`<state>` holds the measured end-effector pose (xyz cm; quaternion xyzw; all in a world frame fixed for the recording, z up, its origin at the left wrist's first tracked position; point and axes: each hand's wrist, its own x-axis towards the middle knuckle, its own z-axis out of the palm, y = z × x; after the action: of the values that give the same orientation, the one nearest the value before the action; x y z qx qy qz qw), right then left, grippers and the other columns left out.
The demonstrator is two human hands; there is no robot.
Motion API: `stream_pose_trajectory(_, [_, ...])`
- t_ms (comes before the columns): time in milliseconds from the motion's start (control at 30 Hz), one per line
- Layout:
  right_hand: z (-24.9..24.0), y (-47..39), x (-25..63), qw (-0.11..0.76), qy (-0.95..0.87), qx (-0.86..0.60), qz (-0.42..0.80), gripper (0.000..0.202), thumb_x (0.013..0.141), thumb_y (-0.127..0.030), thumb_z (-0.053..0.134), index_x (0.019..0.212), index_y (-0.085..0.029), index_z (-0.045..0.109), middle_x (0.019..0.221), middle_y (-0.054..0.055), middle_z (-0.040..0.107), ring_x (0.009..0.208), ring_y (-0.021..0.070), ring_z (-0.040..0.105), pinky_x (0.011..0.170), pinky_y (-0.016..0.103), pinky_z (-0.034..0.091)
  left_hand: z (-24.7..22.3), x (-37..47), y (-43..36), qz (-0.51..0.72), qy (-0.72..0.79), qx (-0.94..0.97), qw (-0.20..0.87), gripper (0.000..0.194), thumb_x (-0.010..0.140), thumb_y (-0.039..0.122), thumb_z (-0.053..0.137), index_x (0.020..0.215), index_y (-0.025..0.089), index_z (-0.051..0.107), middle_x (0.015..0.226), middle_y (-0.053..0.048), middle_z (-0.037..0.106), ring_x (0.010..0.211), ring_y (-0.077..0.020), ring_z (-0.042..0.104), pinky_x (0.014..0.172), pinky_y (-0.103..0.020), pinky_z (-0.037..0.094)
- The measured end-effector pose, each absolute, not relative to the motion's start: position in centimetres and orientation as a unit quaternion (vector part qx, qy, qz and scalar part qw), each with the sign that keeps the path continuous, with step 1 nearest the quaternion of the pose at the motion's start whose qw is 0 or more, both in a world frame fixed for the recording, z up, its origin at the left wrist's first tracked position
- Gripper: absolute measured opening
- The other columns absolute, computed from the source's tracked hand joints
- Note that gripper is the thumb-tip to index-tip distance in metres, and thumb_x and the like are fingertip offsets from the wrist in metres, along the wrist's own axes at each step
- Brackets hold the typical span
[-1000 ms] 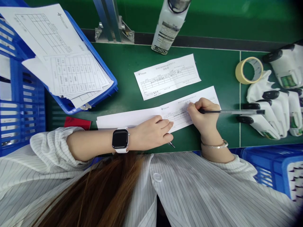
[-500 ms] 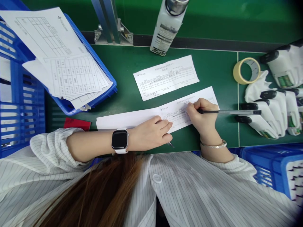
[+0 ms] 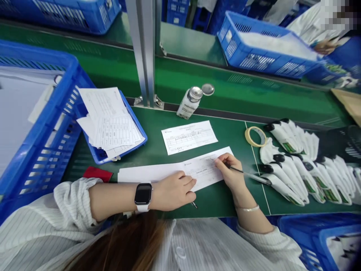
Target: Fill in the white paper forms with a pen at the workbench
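My right hand (image 3: 232, 171) is closed around a pen (image 3: 251, 176), its clear barrel pointing back to the right. It rests on the printed form pad (image 3: 207, 180), which bears some handwriting. Lying across the pad's left part is my left hand (image 3: 176, 190), palm down with fingers laid out on the paper. A second pen's tip (image 3: 194, 205) pokes out from under it; the rest of that pen is hidden. Just behind the pad lies a separate filled-in form (image 3: 188, 137).
At left, a blue tray (image 3: 132, 113) of papers stands beside a large blue crate (image 3: 60, 150), near a red piece (image 3: 97, 174). A bottle (image 3: 187, 104) stands behind the forms. Rightward are a tape roll (image 3: 255, 136) and several white devices (image 3: 284, 184). A person (image 3: 313, 26) is beyond.
The head view has tilted up and back, bringing the far shelf, its crates and another person into view. My right hand still grips the pen, now slanted differently. My left hand stays on the pad.
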<state>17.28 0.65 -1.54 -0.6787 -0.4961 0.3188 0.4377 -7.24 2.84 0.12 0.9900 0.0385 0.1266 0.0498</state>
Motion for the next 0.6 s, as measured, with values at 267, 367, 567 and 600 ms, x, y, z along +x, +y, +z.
stream_pose_trajectory(267, [-1.0,0.7,16.8,0.396,-0.503,-0.707,0.300,0.035,0.079,-0.041,0.055,0.054,-0.020,0.042,0.043,-0.003,0.048,0.042,0.0082,0.038,0.044,0.023,0.030,0.2,-7.3,2.9,0.131,0.038,0.989,0.048,0.014,0.088,0.025,0.044,0.083,0.016,0.053,0.118,-0.016,0.055,0.099,-0.0222,0.055,0.075,-0.034,0.039])
stream_pose_trajectory(367, [-1.6,0.6,16.6,0.391,-0.507,-0.716,0.279,0.039,0.074,-0.039,0.062,0.051,-0.020,0.036,0.043,-0.003,0.048,0.043,0.0083,0.038,0.044,0.024,0.030,0.1,-7.3,2.9,0.131,0.041,0.989,0.051,0.013,0.088,0.023,0.044,0.082,0.016,0.053,0.119,-0.016,0.055,0.100,-0.0220,0.055,0.076,-0.033,0.039])
stream_pose_trajectory(567, [-2.5,0.4,16.7,0.395,-0.515,-0.730,0.215,0.040,0.075,-0.031,0.059,0.049,-0.020,0.031,0.044,-0.005,0.040,0.043,0.0081,0.035,0.044,0.025,0.028,0.1,-7.2,2.9,0.127,0.048,0.989,0.062,0.011,0.088,0.017,0.043,0.082,0.016,0.053,0.122,-0.015,0.054,0.103,-0.0203,0.055,0.079,-0.033,0.039])
stream_pose_trajectory(600, [-2.5,0.4,16.7,0.395,-0.520,-0.727,0.211,0.039,0.076,-0.029,0.058,0.049,-0.020,0.031,0.044,-0.005,0.039,0.043,0.0080,0.034,0.044,0.025,0.028,0.1,-7.1,2.9,0.123,0.047,0.989,0.065,0.012,0.088,0.017,0.043,0.083,0.016,0.053,0.122,-0.015,0.054,0.105,-0.0202,0.055,0.080,-0.032,0.039])
